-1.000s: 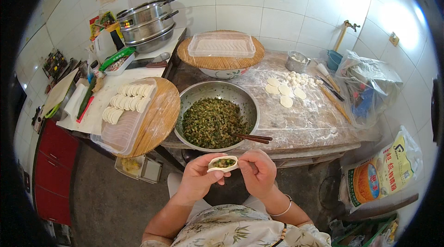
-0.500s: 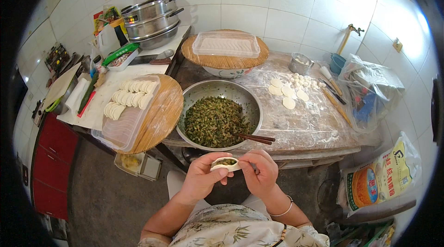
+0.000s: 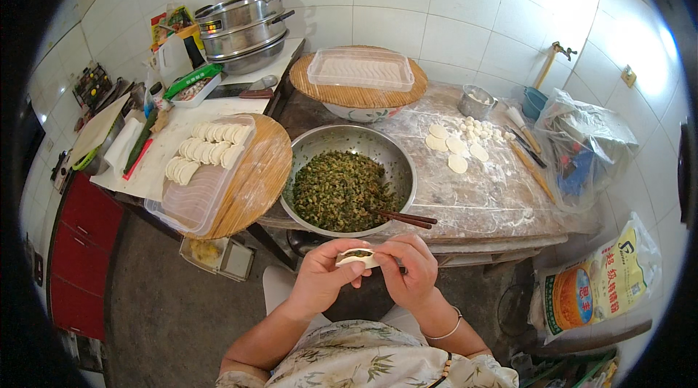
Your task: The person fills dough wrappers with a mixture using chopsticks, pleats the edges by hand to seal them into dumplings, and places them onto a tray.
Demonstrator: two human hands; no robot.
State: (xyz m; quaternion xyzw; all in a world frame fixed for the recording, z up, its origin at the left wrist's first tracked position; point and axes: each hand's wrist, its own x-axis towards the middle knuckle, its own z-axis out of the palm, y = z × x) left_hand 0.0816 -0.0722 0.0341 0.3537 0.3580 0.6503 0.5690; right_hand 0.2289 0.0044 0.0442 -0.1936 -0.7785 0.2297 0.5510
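Observation:
A dumpling (image 3: 355, 259), its white wrapper folded round green filling, is held in front of me. My left hand (image 3: 323, 275) cradles it, thumb on the near side and fingers behind. The thumb and index finger of my right hand (image 3: 407, 266) pinch its right end. A slit along the top still shows filling. Just beyond my hands stands a wide steel bowl (image 3: 404, 202) of chopped green filling (image 3: 338, 188), with a pair of chopsticks (image 3: 411, 219) resting over its near right rim.
Rows of folded dumplings (image 3: 207, 148) lie in a clear plastic tray (image 3: 178, 208) on a round woven board (image 3: 265, 170) at left. Flat wrappers (image 3: 457, 163) and small dough pieces (image 3: 476, 130) rest on the floured table (image 3: 494, 202). Steel steamer pots (image 3: 243, 28) stand at far left.
The opening in the dumpling's wrapper has narrowed as my fingers press its edges. My view has shifted slightly; both hands stay in nearly the same place.

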